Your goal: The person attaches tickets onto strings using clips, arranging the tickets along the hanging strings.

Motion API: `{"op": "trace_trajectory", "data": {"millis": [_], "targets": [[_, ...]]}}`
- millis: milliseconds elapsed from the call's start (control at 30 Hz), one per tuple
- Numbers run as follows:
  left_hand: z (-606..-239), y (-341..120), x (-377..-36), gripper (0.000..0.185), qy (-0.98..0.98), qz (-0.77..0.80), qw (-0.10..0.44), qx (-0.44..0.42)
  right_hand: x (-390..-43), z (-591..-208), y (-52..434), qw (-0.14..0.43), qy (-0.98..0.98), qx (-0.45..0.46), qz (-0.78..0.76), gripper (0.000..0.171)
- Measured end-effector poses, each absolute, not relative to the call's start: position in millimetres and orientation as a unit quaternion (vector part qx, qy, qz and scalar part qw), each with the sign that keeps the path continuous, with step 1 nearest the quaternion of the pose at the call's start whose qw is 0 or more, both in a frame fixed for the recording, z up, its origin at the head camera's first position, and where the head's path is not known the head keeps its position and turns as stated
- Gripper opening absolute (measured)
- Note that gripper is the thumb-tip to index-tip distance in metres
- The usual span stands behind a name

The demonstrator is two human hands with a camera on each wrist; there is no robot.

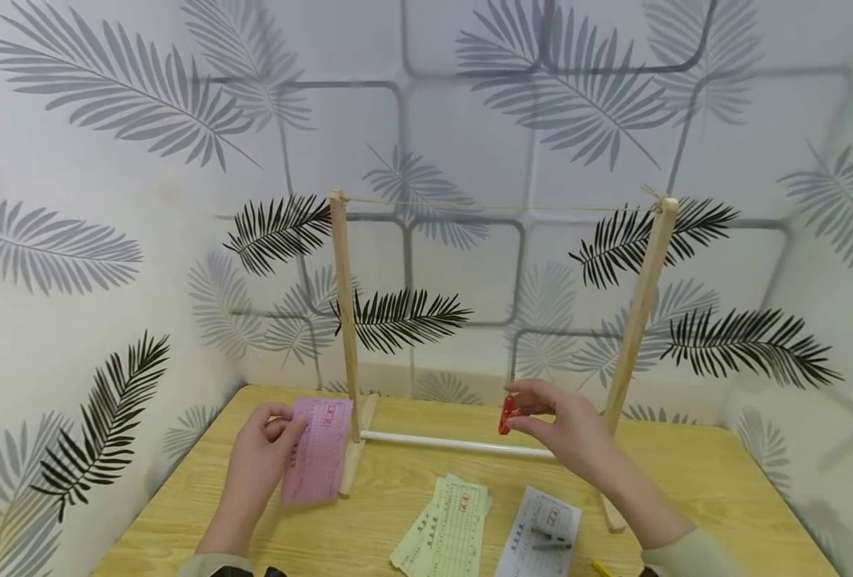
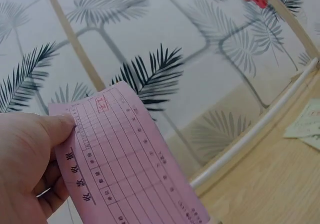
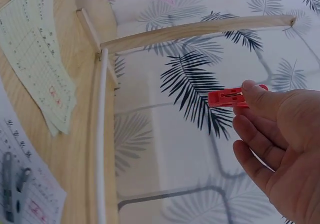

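Note:
My left hand (image 1: 266,457) pinches a pink receipt slip (image 1: 318,453) near its upper left edge, thumb on the printed face. In the left wrist view the slip (image 2: 125,159) shows ruled lines and a small red stamp. Between thumb and fingertips, my right hand (image 1: 566,429) holds a red clothespin (image 1: 505,415). The right wrist view shows the clothespin (image 3: 232,97) pointing away from the fingers, with a metal spring in its middle. Both hands are raised over the table, below a string (image 1: 498,207) tied between two wooden posts.
The wooden frame's left post (image 1: 344,312) and right post (image 1: 642,312) stand on feet, joined low by a white rod (image 1: 455,443). Pale green slips (image 1: 448,525) lie on the table (image 1: 181,481). Beside them, grey clothespins (image 1: 550,541) rest on a white slip (image 1: 530,521).

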State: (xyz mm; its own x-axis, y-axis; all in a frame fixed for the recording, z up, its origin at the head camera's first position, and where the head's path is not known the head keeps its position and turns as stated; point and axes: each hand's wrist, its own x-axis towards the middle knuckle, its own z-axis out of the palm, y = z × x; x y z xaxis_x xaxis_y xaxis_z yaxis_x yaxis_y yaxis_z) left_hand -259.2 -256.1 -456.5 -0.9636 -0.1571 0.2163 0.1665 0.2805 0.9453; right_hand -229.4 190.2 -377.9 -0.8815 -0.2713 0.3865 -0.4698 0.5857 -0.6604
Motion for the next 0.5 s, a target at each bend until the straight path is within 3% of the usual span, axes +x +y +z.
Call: {"op": "trace_trajectory", "data": {"millis": [200,500], "targets": [[-439,-238,-258,0.015,-0.772,-0.608,0.177,-0.055,-233,-333,186,0.135,-0.898,0.216,0.358,0.035],[-417,-211,-259,0.018,-0.763,-0.617,0.177,-0.073,-238,-274,183,0.136,-0.899,0.235,0.345,0.037]]}}
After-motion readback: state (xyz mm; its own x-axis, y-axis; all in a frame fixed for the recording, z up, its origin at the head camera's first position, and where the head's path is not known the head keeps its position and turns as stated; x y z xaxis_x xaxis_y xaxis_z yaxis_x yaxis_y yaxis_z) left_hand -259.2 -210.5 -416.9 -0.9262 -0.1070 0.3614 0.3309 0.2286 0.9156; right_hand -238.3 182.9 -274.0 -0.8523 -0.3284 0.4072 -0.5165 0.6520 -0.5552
